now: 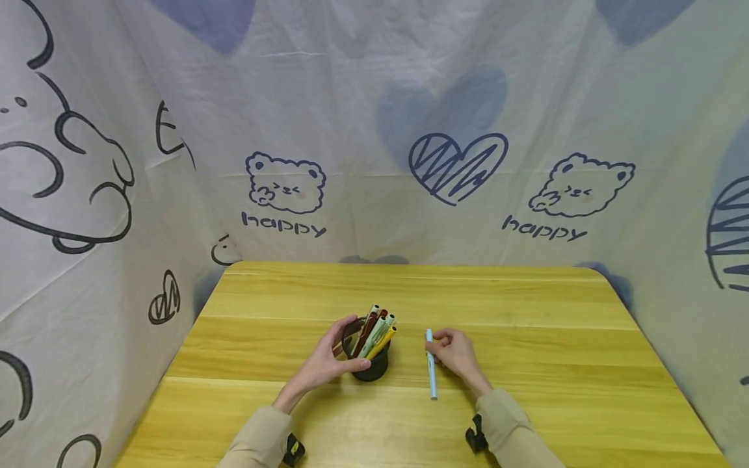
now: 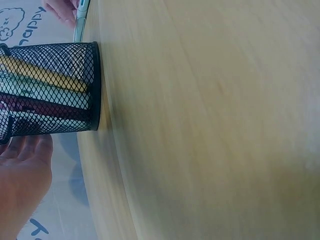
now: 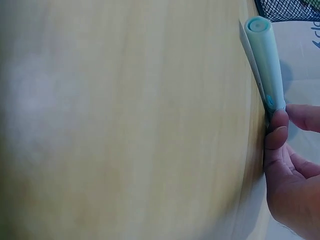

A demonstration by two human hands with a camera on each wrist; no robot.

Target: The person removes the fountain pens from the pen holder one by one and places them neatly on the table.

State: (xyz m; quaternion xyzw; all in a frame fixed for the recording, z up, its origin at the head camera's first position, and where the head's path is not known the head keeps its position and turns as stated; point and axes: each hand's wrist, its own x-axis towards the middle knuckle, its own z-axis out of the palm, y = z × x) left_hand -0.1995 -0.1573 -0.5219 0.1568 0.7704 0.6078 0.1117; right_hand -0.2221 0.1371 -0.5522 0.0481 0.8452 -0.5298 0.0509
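Observation:
A black mesh pen holder (image 1: 370,364) stands on the wooden table (image 1: 526,312) with several coloured pens (image 1: 377,328) leaning in it. My left hand (image 1: 335,354) curls round the holder from the left, thumb in front and fingers behind. In the left wrist view the holder (image 2: 55,87) shows its pens through the mesh, and my palm (image 2: 22,180) lies beside it. A light blue pen (image 1: 431,365) lies flat on the table right of the holder. My right hand (image 1: 449,348) pinches its far half. The right wrist view shows the thumb (image 3: 276,135) against the pen (image 3: 265,65).
White cloth printed with bears, hearts and "happy" (image 1: 374,162) hangs behind and along both sides of the table. Bare wood stretches to the right (image 1: 585,364) and toward the far edge (image 1: 409,279). Beige sleeves (image 1: 257,442) cover both forearms.

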